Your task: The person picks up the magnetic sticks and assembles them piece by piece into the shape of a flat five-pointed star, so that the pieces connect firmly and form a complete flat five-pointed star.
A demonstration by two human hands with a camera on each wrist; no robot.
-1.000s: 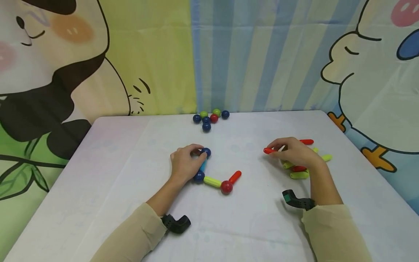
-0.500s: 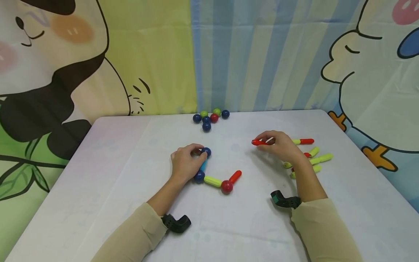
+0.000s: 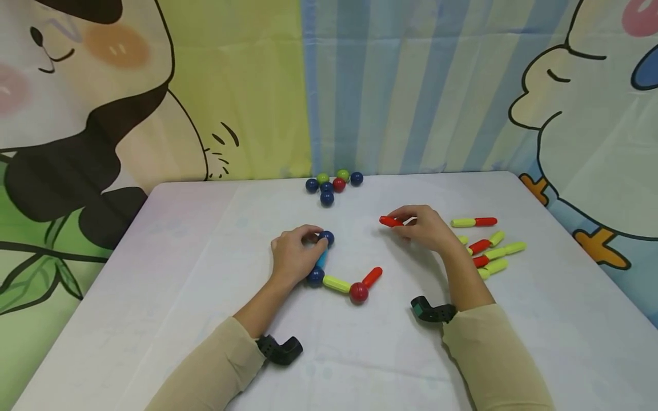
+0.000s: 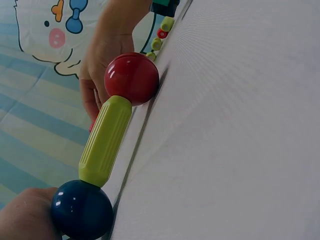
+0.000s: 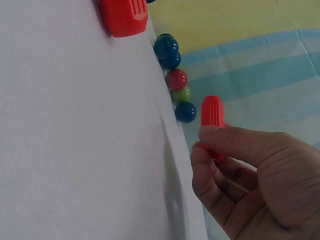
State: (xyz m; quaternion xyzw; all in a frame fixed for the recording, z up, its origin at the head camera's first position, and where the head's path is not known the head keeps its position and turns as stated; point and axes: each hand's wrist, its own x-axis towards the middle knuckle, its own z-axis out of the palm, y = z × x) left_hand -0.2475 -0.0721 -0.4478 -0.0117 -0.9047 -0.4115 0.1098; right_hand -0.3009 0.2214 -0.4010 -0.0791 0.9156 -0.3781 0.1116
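My left hand (image 3: 295, 257) pinches the far end of a joined chain of balls and rods, at a dark blue ball (image 3: 327, 237) and the light blue rod (image 3: 321, 260) under it. From there the chain runs through a second blue ball (image 4: 82, 210) and a yellow-green rod (image 4: 106, 142) to a red ball (image 4: 131, 79). A red rod (image 3: 372, 277) sticks out from that ball. My right hand (image 3: 424, 228) pinches a loose red rod (image 5: 212, 115) between thumb and fingers, above the table and right of the chain.
At the table's far edge lie several loose balls (image 3: 327, 198) in blue, green and red. Several yellow-green and red rods (image 3: 480, 246) lie in a pile on the right, with one pair end to end (image 3: 474, 222) behind them. A patterned curtain (image 3: 380, 85) hangs behind the white table (image 3: 205, 274).
My right hand has carried the red rod leftward, away from the rod pile and towards the chain. My left hand has kept its hold on the chain in the same place.
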